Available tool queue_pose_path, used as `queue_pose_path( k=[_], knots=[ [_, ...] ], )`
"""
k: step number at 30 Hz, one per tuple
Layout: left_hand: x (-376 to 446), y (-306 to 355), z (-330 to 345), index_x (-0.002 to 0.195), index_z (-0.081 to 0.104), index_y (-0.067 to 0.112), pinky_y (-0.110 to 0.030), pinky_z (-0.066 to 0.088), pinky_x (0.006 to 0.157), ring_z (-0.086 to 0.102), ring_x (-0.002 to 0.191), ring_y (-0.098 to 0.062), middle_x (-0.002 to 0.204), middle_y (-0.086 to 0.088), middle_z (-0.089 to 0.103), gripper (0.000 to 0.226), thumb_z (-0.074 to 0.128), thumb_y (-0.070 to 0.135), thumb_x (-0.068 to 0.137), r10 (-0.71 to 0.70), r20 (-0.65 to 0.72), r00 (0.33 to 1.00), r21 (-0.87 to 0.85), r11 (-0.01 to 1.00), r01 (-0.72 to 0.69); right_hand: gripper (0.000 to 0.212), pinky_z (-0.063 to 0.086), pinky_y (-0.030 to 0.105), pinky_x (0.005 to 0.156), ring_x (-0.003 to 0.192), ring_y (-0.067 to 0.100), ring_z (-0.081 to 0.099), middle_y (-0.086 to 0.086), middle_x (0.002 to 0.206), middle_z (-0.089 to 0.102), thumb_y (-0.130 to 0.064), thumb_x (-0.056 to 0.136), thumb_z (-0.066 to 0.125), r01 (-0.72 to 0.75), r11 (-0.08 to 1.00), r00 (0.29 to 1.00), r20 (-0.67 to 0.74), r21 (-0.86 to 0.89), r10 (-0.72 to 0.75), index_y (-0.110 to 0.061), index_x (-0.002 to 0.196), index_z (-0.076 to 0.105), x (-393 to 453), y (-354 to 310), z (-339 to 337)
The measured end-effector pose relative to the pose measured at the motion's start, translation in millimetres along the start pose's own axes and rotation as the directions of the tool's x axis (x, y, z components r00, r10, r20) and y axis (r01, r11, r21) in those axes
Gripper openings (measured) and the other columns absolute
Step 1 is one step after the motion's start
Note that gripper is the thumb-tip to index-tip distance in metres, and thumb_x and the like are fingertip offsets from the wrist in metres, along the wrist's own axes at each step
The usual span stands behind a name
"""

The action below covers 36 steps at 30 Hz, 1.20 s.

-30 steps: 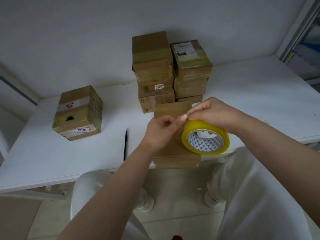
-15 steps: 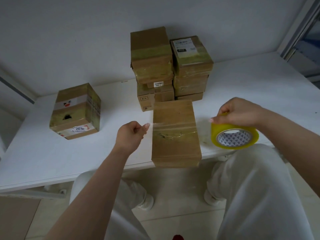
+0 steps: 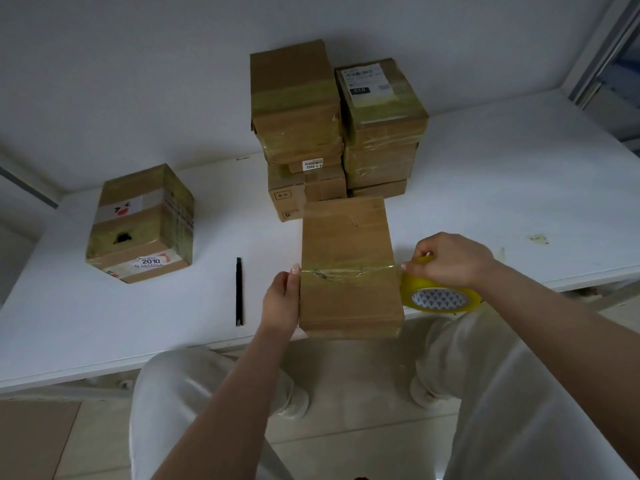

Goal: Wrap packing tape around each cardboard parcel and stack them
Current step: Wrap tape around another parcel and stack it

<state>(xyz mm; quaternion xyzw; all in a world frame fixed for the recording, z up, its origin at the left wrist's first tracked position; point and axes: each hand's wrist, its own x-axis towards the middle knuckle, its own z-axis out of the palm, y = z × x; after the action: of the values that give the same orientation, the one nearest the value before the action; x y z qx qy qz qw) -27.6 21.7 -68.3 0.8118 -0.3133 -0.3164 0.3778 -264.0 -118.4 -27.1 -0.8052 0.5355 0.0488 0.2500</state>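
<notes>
Beyond both hands stretches the white table (image 3: 502, 174), which runs to the wall, its near edge passing under the parcel being worked on. Farthest from the grip, against the wall, stand two stacks of taped parcels (image 3: 339, 126), side by side and touching; the right stack's top box carries a white shipping label. Well to the left of the left hand sits a single taped box (image 3: 140, 223) with a sticker reading 2010 on its near face and a dark hole in its top. Between the two hands lies the flat cardboard parcel (image 3: 349, 268), just in front of the stacks and overhanging the table's near edge; a strip of clear tape (image 3: 346, 271) crosses its top from the left side to the right. The left hand (image 3: 281, 299) rests flat against the parcel's left side, fingers straight, fingertips pressing at the tape's end there. The right hand (image 3: 450, 259) is curled over the yellow tape roll (image 3: 440, 296), grasping it from above just beside the parcel's right edge, where the strip runs off the box into the roll; the roll's white patterned core faces the camera. Left of the left hand, a slim black pen-like stick (image 3: 238, 292) lies on the table, pointing away from the person, apart from everything else.
</notes>
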Motion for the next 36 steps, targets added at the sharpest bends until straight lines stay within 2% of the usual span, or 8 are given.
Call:
queue_pose_path(
  k=[3,7,14,19,23,28,32,36],
  knots=[
    [-1.3,2.2,7.1,0.105,0.058,0.010,-0.035,0.049,0.079,0.062,0.091,-0.023,0.096,-0.005,0.064,0.052,0.034,0.056,0.098,-0.131,0.016,0.991,-0.150,0.980,0.132,0.026,0.040,0.031,0.075,0.094,0.016,0.052,-0.010,0.099,0.055,-0.061,0.085,0.056,-0.002,1.000,1.000,-0.019,0.024,0.002,-0.036,0.084,0.061,1.5,-3.1,6.3],
    [-1.5,1.6,7.3,0.098,0.048,0.008,-0.023,0.041,0.043,0.049,0.058,-0.019,0.075,-0.007,0.049,0.071,0.044,0.077,0.082,-0.444,0.124,0.888,-0.254,0.850,0.461,0.025,0.045,0.032,0.078,0.095,0.017,0.055,-0.009,0.102,0.060,-0.061,0.084,0.057,-0.007,0.998,1.000,-0.015,0.060,0.008,-0.036,0.082,0.060,-0.1,-2.4,7.8],
    [2.5,14.0,-7.9,0.117,0.056,0.010,-0.032,0.046,0.082,0.057,0.095,-0.022,0.119,-0.008,0.062,0.028,0.055,0.030,0.097,-0.081,-0.150,0.985,0.164,0.981,0.106,0.039,0.045,0.032,0.076,0.100,0.021,0.059,-0.005,0.106,0.063,-0.061,0.087,0.054,-0.037,0.999,0.999,0.003,0.027,0.037,-0.028,0.102,0.068,-5.6,-8.0,3.2],
    [-57.0,50.9,9.8,0.146,0.029,0.028,-0.052,0.028,0.112,0.025,0.142,-0.032,0.153,-0.007,0.031,0.082,0.043,0.077,0.082,0.288,-0.064,0.956,0.473,0.852,-0.225,0.046,0.044,0.029,0.068,0.082,0.018,0.060,-0.002,0.085,0.063,-0.064,0.085,0.053,-0.115,0.992,0.993,0.019,0.043,0.114,-0.019,0.082,0.065,-11.6,-12.8,3.2],
    [-76.8,58.7,38.8,0.146,-0.032,0.034,-0.074,0.003,0.107,-0.027,0.143,-0.041,0.156,-0.009,-0.033,0.132,0.032,0.101,0.052,0.069,0.247,0.967,0.770,0.592,-0.239,0.045,0.043,0.029,0.066,0.079,0.018,0.059,-0.003,0.077,0.060,-0.062,0.085,0.055,-0.126,0.989,0.991,0.063,0.077,0.121,-0.019,0.074,0.058,-19.7,-17.8,9.6],
    [-76.1,56.1,41.9,0.144,-0.035,0.030,-0.072,0.012,0.106,-0.029,0.141,-0.043,0.154,-0.013,-0.036,0.129,0.041,0.093,0.062,0.055,0.215,0.975,0.834,0.510,-0.212,0.050,0.046,0.031,0.068,0.080,0.019,0.062,0.004,0.084,0.065,-0.063,0.082,0.062,-0.089,0.973,0.992,0.111,0.212,0.067,-0.013,0.081,0.065,-26.8,-20.3,-1.0],
    [-58.7,44.6,12.1,0.149,-0.019,0.042,-0.067,0.012,0.111,-0.016,0.148,-0.030,0.161,0.003,-0.022,0.126,0.044,0.092,0.053,0.122,0.304,0.945,0.615,0.733,-0.292,0.057,0.053,0.032,0.073,0.083,0.023,0.068,0.006,0.093,0.069,-0.064,0.072,0.071,-0.042,0.889,0.973,0.220,0.456,-0.067,-0.013,0.097,0.067,-35.9,-31.6,-46.5],
    [-53.3,24.7,-15.8,0.151,0.017,0.044,-0.028,0.049,0.098,0.043,0.131,-0.007,0.154,0.008,0.031,0.095,0.072,0.058,0.075,0.148,0.394,0.907,-0.240,0.969,-0.054,0.051,0.052,0.035,0.085,0.090,0.023,0.069,0.001,0.087,0.073,-0.057,0.060,0.071,0.115,0.732,0.947,0.149,0.672,-0.285,-0.017,0.091,0.071,-46.9,-52.0,-95.0]
  ],
)
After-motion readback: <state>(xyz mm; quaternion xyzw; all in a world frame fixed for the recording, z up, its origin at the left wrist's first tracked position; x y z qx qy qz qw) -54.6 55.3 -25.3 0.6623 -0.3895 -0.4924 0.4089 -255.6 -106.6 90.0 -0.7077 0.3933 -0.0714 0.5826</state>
